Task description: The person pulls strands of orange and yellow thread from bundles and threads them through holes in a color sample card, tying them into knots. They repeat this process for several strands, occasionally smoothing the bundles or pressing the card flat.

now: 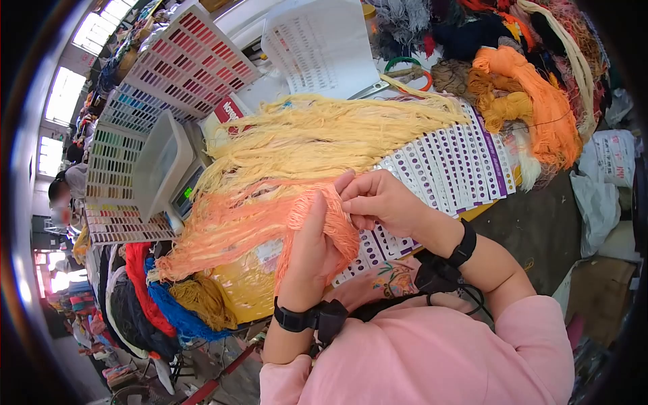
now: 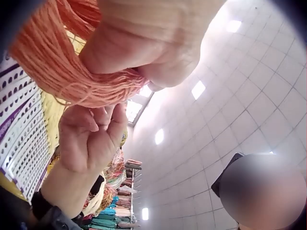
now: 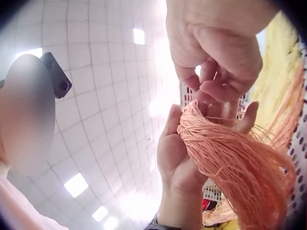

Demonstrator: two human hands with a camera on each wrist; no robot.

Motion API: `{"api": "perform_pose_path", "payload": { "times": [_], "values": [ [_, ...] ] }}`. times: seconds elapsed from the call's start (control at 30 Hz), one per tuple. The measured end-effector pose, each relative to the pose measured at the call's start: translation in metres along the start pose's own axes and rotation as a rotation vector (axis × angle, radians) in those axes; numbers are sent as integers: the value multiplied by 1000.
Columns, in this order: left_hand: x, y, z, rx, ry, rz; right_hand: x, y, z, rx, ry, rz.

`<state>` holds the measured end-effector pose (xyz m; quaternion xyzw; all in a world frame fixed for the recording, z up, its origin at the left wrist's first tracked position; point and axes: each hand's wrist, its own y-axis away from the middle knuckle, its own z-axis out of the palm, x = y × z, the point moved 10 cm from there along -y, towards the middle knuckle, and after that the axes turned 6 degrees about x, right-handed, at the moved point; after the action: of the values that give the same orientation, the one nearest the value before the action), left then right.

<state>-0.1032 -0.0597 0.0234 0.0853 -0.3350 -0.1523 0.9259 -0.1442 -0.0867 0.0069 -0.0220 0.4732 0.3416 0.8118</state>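
Observation:
A skein of orange yarn (image 1: 339, 229) hangs looped over my left hand (image 1: 310, 253). In the right wrist view, that skein (image 3: 235, 167) lies across the left palm, held between the thumb and the fingers, its loose loops drooping to one side. My right hand (image 1: 391, 202) is close against the top of the skein, thumb and fingertips pinching a thin strand of it. Beneath both hands, long hanks of pale yellow yarn (image 1: 290, 138) and orange yarn (image 1: 216, 226) are spread over the table.
Punched purple-edged sample cards (image 1: 445, 162) lie right of the hanks. A scale (image 1: 182, 196) with a white tray and an opened color chart (image 1: 179, 61) stand left. Scissors (image 1: 370, 90), printed sheets (image 1: 317, 47) and bright orange yarn (image 1: 533, 101) lie at the back.

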Motion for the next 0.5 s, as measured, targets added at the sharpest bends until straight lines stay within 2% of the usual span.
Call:
{"api": "perform_pose_path", "payload": {
  "times": [0.17, 0.27, 0.37, 0.5],
  "values": [
    [7, 1, 6, 58, 52, 29, -10, 2, -4, -8, -167, -44],
    [6, 1, -2, 159, -211, 61, -13, 3, -2, -40, -200, -78],
    [1, 0, -4, 125, -19, 30, -18, 7, -2, -64, -223, -82],
    [6, 2, 0, 123, 36, 28, -20, 8, 1, -80, -175, -61]
  ]
}}
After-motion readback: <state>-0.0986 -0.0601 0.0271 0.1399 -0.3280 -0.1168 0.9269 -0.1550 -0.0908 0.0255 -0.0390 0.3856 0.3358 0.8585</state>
